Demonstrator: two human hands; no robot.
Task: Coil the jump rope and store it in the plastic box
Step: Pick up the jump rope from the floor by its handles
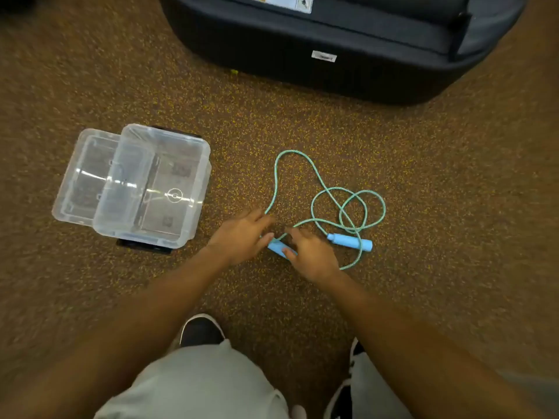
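On the floor at the left sits the clear plastic box [169,192], open on top, with its clear lid [81,179] tucked partly under its left side. Inside the box, only what look like paper labels showing through the bottom; no rope in there. The floor [423,176] is brown, flecked with yellow, and a big dark padded piece of furniture [332,40] fills the far edge. The jump rope [348,207] lies loose right of the box, well apart from it, its teal cord in overlapping loops, one blue handle [351,241] resting on the floor. Both arms reach down and forward. The right hand [311,252] has thumb and fingers curled on the near blue handle [278,247]. The left hand [242,234] hovers just beside it, fingers straight and spread, tips at the cord. Grey trousers [196,382] and dark shoes [201,329] below.
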